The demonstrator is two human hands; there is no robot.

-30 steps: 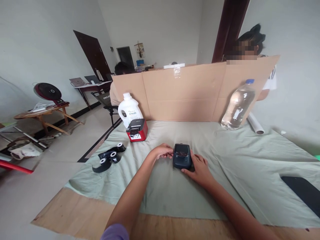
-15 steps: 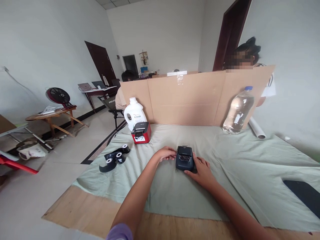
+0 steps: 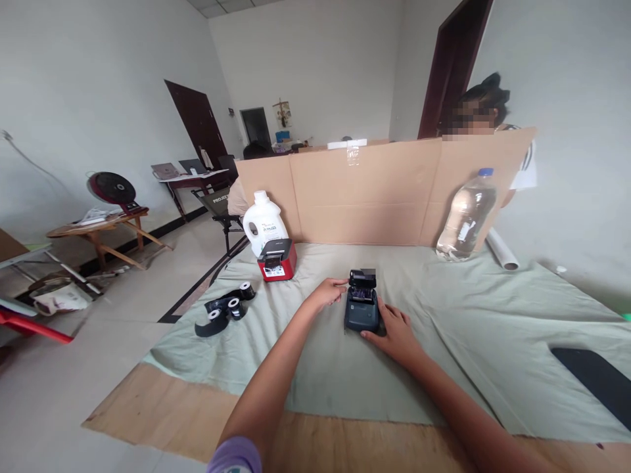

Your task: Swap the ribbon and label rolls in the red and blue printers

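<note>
A small dark portable printer [image 3: 362,314] lies on the green cloth with its lid [image 3: 363,278] raised at the far end, baring the compartment. My right hand [image 3: 395,328] grips the printer's right side, thumb at the near corner and fingers along the edge. By the left side of the lid is my left hand [image 3: 328,292], its index finger stretched out and the other fingers loosely bent; it holds nothing. To the left lie several black rolls with white cores [image 3: 235,307], some with strips unwound. Behind them stands a red and black printer [image 3: 277,261].
A white jug [image 3: 266,223] stands behind the red printer. A cardboard panel [image 3: 365,197] closes off the table's far side. A clear bottle with a blue cap [image 3: 466,217] and a white tube [image 3: 503,249] are back right. A black flat object [image 3: 591,378] lies right. People sit beyond.
The portable printer's lid has swung up and away from me. My left hand has moved slightly forward with its index finger out. My right hand stays on the printer's side.
</note>
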